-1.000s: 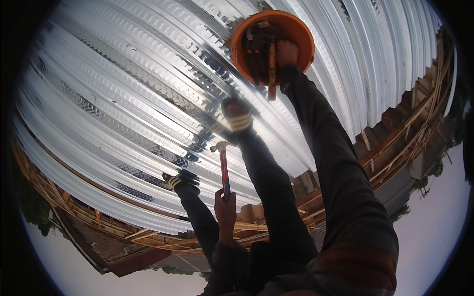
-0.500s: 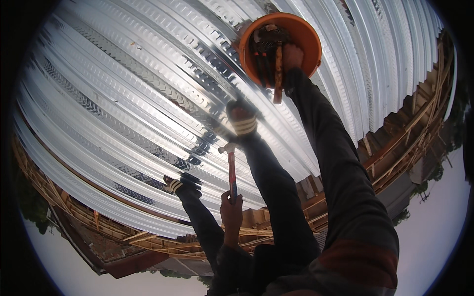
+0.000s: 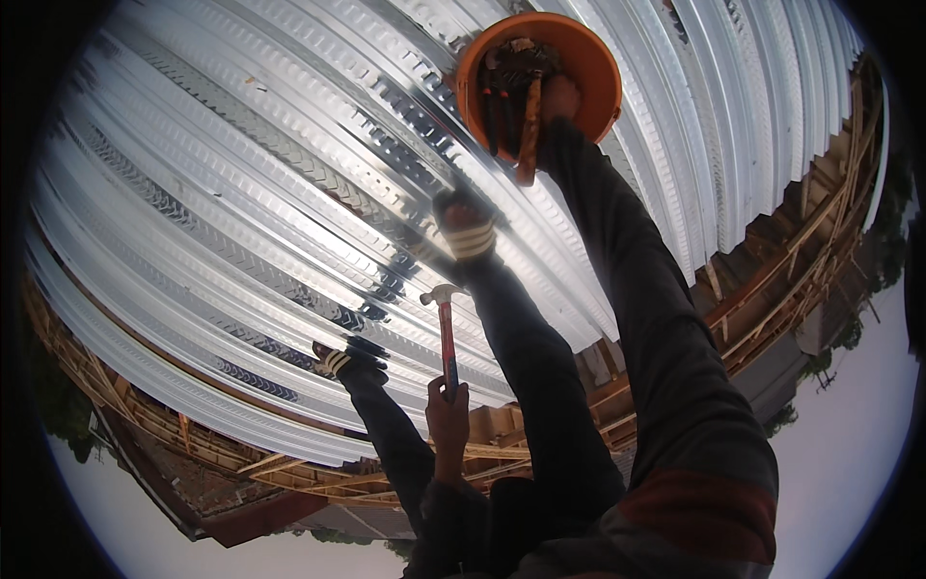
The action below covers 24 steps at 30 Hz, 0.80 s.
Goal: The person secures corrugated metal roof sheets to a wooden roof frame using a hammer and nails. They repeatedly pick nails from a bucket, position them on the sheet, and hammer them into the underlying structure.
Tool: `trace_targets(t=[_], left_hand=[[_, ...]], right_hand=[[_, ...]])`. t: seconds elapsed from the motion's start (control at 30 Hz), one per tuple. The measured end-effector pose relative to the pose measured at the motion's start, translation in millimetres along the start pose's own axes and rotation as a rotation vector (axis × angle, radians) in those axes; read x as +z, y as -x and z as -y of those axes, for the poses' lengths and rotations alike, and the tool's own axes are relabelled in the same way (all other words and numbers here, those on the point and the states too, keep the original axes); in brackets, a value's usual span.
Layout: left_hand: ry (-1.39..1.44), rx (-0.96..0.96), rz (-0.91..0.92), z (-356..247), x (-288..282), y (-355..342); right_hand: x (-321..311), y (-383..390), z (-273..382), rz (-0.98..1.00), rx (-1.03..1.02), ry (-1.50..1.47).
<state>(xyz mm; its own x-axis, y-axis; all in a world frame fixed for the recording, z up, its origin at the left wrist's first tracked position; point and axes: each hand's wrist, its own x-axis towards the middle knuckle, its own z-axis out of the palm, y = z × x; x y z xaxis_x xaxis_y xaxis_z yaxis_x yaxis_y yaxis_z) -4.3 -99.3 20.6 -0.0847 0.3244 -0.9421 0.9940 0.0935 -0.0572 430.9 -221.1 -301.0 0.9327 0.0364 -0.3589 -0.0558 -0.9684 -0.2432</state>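
My left hand [image 3: 447, 422] is closed around the lower handle of a claw hammer [image 3: 448, 333], held upright with its metal head at the top. My right hand [image 3: 560, 99] reaches inside an orange bucket [image 3: 600, 82]; its back shows, but its fingers are hidden. Next to that hand, a long brown wooden handle [image 3: 530, 130] leans out over the bucket's near rim. Dark-handled tools with orange parts [image 3: 496, 111] and a dark heap lie at the bucket's left side, too shaded to tell apart.
Shiny corrugated metal sheets [image 3: 241, 174] lie under my feet and the bucket. My shod feet [image 3: 470, 227] stand on the ridges. Beyond the sheets' edge, wooden roof framing [image 3: 752, 299] shows gaps. A brick building part [image 3: 203, 482] and sky lie past it.
The bucket and my right hand in it have shifted slightly up and left in view, and the wooden handle leans more to the left. The hammer stays in my left hand.
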Motion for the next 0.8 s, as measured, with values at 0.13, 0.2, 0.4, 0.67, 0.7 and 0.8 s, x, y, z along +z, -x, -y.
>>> trace_targets(t=[0.13,0.2,0.4,0.67,0.7,0.8], left_hand=[[0.012,0.009,-0.012,-2.2,0.7,1.8],[0.037,0.01,-0.008,-6.0,0.6,3.6],[0.019,0.007,-0.036,-7.7,-1.1,7.5],[-0.014,-0.002,0.021,6.7,6.6,0.0],[-0.017,0.011,0.016,7.4,7.5,0.7],[-0.009,0.058,0.015,11.3,10.2,4.7]], right_hand=[[2.4,7.9,1.9,-0.143,-0.056,-0.062],[-1.2,14.6,6.3,-0.114,-0.06,-0.018],[-11.2,18.7,10.7,0.068,0.048,0.044],[1.1,15.4,1.0,0.022,0.041,0.068],[3.3,13.6,0.0,0.037,0.047,0.084],[9.7,8.6,-1.5,0.073,0.052,0.123]])
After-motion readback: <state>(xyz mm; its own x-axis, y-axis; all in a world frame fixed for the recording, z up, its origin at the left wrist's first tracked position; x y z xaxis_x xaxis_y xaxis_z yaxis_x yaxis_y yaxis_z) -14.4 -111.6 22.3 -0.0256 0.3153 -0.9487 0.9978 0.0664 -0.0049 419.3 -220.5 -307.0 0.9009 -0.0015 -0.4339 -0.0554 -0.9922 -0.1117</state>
